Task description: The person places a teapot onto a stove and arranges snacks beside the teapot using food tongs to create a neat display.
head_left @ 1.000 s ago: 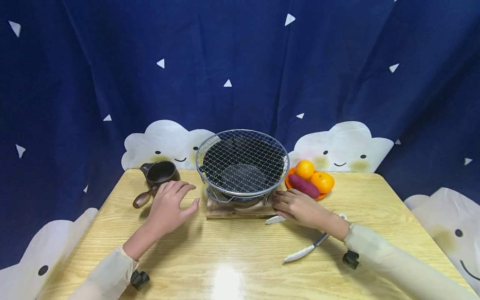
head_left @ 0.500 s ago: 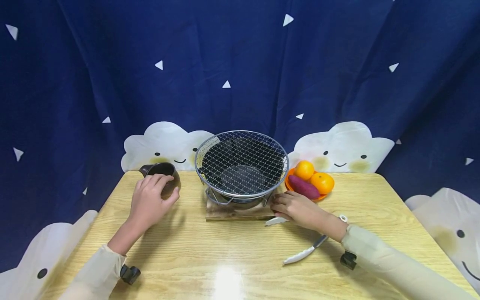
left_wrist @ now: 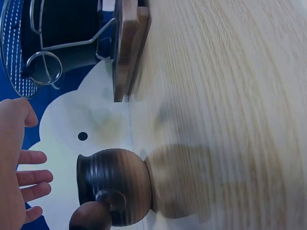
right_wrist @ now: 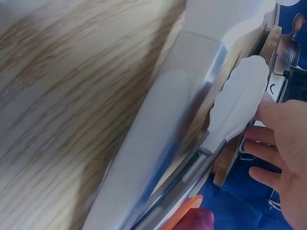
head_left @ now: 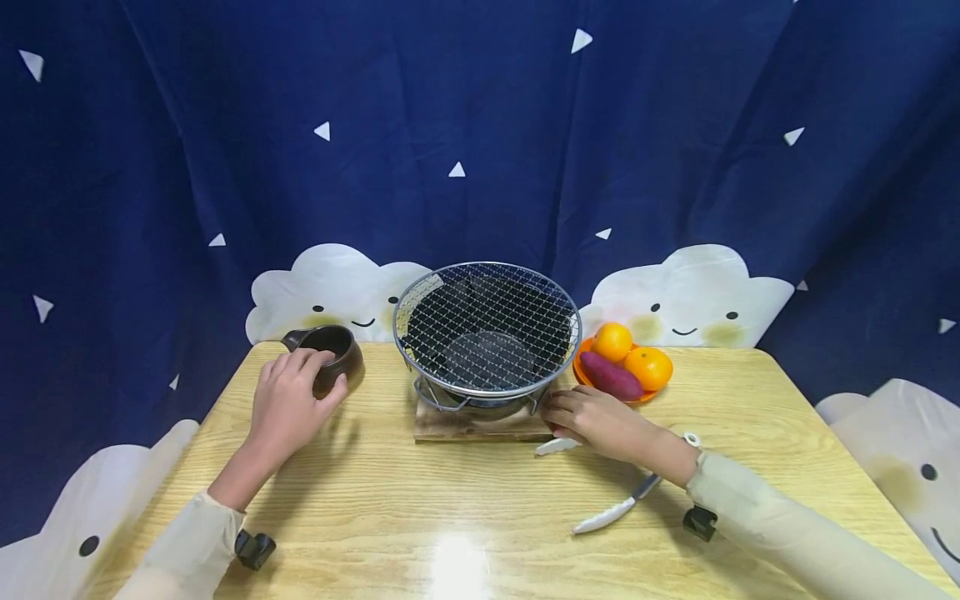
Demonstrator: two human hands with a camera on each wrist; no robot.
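Head view: the left hand (head_left: 288,402) hangs over the near side of the cup (head_left: 347,367), at the far left of the surface (head_left: 375,517), its thumb held away from the fingers. From the left wrist, the cup stands upright, its wooden handle (left_wrist: 90,218) toward the camera; the fingers are loosely spread above it, and a gap shows between them and the rim.

The right hand (head_left: 597,422) is low over the tongs (head_left: 645,487), just beside the right end of the board (head_left: 480,427). Its fingers are slightly bent and a little apart. In the right wrist view the thumb is at one white tip of the tongs; whether it touches, I cannot tell. The tongs lie spread on the surface, partly under the hand.

Between the hands, the round mesh grill (head_left: 491,329) stands on the board. To its right, an orange plate (head_left: 645,399) bears two oranges (head_left: 649,368) and a purple sweet potato (head_left: 611,377). Behind hangs a blue curtain (head_left: 480,125) with white triangles and smiling clouds.
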